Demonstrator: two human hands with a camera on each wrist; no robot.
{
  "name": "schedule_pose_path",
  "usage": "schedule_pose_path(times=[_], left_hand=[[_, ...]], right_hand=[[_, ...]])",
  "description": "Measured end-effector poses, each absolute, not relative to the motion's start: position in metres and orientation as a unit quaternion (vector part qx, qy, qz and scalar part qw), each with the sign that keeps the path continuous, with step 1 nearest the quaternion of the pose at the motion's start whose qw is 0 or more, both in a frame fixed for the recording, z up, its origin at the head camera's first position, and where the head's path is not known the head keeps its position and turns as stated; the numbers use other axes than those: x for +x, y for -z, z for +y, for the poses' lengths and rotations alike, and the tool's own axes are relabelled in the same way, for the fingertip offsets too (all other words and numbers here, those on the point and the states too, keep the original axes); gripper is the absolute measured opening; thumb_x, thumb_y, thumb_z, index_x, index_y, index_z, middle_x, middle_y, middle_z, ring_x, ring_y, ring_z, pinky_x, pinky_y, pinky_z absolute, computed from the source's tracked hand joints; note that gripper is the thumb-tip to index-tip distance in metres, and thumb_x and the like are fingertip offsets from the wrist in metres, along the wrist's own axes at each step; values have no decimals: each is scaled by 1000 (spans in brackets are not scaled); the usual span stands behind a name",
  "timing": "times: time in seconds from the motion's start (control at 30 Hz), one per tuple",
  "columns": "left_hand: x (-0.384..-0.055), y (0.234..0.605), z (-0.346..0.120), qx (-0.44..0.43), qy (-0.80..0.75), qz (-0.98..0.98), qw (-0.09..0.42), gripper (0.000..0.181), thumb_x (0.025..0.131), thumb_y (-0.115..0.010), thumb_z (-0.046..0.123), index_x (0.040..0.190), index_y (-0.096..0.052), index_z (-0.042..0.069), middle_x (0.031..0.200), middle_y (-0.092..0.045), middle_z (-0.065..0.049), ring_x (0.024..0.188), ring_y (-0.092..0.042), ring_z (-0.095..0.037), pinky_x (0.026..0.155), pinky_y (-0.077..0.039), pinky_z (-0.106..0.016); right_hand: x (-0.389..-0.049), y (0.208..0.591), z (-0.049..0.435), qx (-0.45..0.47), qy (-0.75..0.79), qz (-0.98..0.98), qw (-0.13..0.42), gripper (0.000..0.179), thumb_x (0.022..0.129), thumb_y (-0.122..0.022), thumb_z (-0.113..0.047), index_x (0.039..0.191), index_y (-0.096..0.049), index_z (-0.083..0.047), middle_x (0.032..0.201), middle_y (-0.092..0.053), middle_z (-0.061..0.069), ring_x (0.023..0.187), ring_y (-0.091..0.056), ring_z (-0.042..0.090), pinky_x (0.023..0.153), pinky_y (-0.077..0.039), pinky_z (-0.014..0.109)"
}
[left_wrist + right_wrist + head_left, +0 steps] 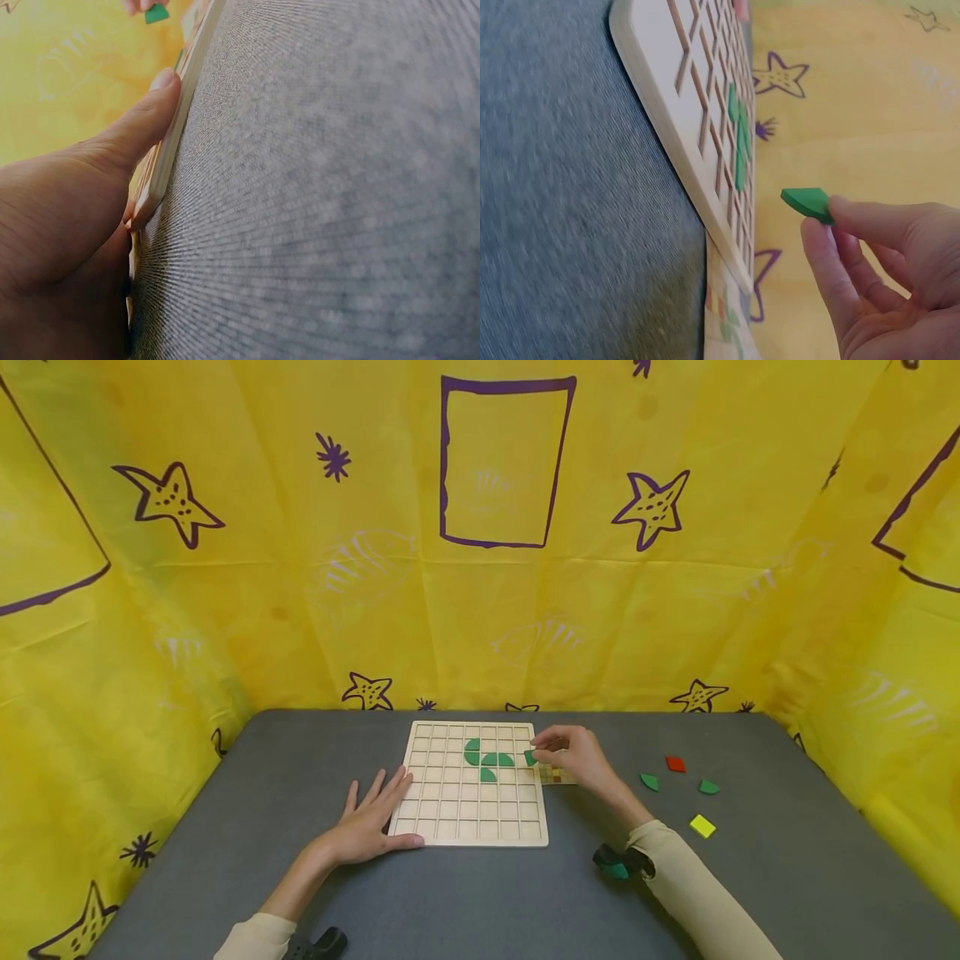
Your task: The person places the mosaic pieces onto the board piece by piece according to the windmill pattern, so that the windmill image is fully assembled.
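Green quarter-circle tile (pixel 530 758): being pinched between thumb and fingertips of the right hand (pixel 576 758), near the right rim of the wooden grid board (pixel 472 817). Appearing plainly apart from the board in the right wrist view, with a thick side edge showing; in the head view, merely overlapping the rim. Displaying, in the head view alone, two loose green tiles (pixel 708 787), a red square tile (pixel 676 764) and a yellow square tile (pixel 702 826) on the grey table (pixel 480 902). Including, in head and right wrist views, a cluster of green tiles (pixel 506 760) lying in the grid and a patterned card (pixel 555 777) beside the right rim. Revealing, in the left wrist view, the board's side edge close up against the thumb of the left hand (pixel 367 828). On the right, slanting in from the lower right, with the remaining fingers curling loosely. On the left, spreading straight fingers along the left rim, resting the thumb across the near corner, gripping nothing.
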State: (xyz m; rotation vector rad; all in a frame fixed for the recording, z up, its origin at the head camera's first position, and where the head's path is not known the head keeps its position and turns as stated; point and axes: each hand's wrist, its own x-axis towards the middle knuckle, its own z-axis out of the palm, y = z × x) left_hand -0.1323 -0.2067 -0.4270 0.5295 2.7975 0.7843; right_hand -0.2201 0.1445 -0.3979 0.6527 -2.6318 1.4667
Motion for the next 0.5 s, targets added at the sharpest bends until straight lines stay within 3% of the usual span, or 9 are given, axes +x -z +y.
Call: schedule_pose_path(times=[0.2, 0.5], left_hand=[[-132, 425, -205, 176, -263, 944, 96, 103, 84, -69, 57, 157, -17, 7, 164, -8, -15, 148, 2, -44, 108, 14, -67], [-132, 426, -206, 174, -265, 943, 96, 103, 83, -70, 57, 157, -18, 7, 164, -8, -15, 148, 2, -44, 108, 14, -67]], right_hand=[[-218, 404, 135, 204, -476, -855, 17, 16, 85, -76, -10, 99, -75, -1, 88, -72, 2, 79, -65, 18, 58, -52, 29], [-214, 406, 122, 214, -495, -842, 20, 14, 85, -76, -6, 97, -74, 0, 91, -72, 5, 81, -67, 19, 66, -53, 27]])
